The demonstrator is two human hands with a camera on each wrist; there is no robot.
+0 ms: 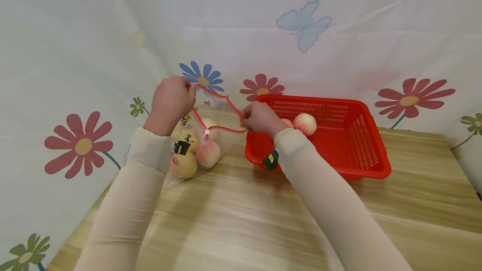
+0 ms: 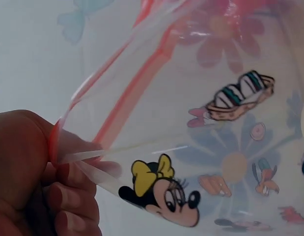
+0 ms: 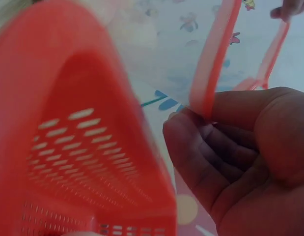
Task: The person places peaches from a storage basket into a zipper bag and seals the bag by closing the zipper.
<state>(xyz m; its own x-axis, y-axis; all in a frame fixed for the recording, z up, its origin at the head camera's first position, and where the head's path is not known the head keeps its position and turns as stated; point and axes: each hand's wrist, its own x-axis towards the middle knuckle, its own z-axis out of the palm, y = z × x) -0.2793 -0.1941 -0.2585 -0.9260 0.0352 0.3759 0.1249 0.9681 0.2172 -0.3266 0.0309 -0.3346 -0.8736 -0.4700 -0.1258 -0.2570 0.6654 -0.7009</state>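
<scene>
A clear zip bag point(image 1: 226, 141) with a red zip edge and cartoon prints stands on the table, its mouth spread wide. Several peaches point(image 1: 208, 154) lie inside it. At the far left corner of the mouth, my left hand point(image 1: 174, 100) pinches the red edge; the left wrist view shows its thumb and curled fingers point(image 2: 70, 196) there. My right hand point(image 1: 263, 117) pinches the opposite corner between thumb and finger, close beside the red basket point(image 1: 354, 137). A red slider point(image 1: 206, 134) sits on the near side of the zip.
The red plastic basket with slotted walls stands right of the bag, two peaches point(image 1: 305, 124) showing at its left end. A wooden table point(image 1: 241, 221) bears both. Behind hangs a white cloth point(image 1: 233, 20) printed with flowers and a butterfly.
</scene>
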